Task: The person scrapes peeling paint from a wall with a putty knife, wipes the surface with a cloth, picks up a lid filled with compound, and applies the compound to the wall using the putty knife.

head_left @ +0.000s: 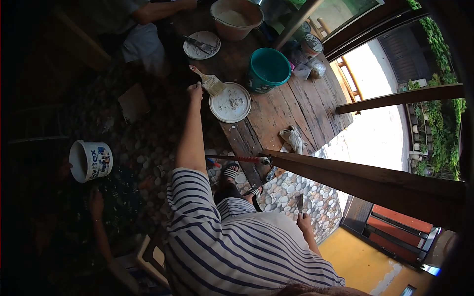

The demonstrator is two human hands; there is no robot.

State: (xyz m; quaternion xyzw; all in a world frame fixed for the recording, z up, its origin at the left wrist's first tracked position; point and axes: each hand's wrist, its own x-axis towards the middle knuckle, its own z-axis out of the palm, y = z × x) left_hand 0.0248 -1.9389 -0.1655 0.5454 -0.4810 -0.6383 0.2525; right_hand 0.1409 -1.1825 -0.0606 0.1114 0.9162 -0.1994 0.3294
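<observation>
My left hand [195, 91] reaches out to the edge of the wooden table, fingers closed. Close beside it is a wide paintbrush [210, 83], its pale bristles over a round white lid [230, 117] smeared with lumpy white material. Whether my fingers touch the brush, or what they pinch, I cannot make out. Lower down, my right hand [305, 223] is wrapped round the handle of a small flat-headed tool [299, 201]. Its head points away from me, above the pebbled floor; whether it is a scraper or a brush is too small to tell.
On the table [276, 111] stand a green bucket [269, 79], a brownish bucket [232, 32], a plate [206, 37] with flat tools, jars [311, 45] and a crumpled cloth [292, 139]. A wooden beam [365, 180] crosses right. Other people's arms [160, 10] and a white bucket [96, 160] are left.
</observation>
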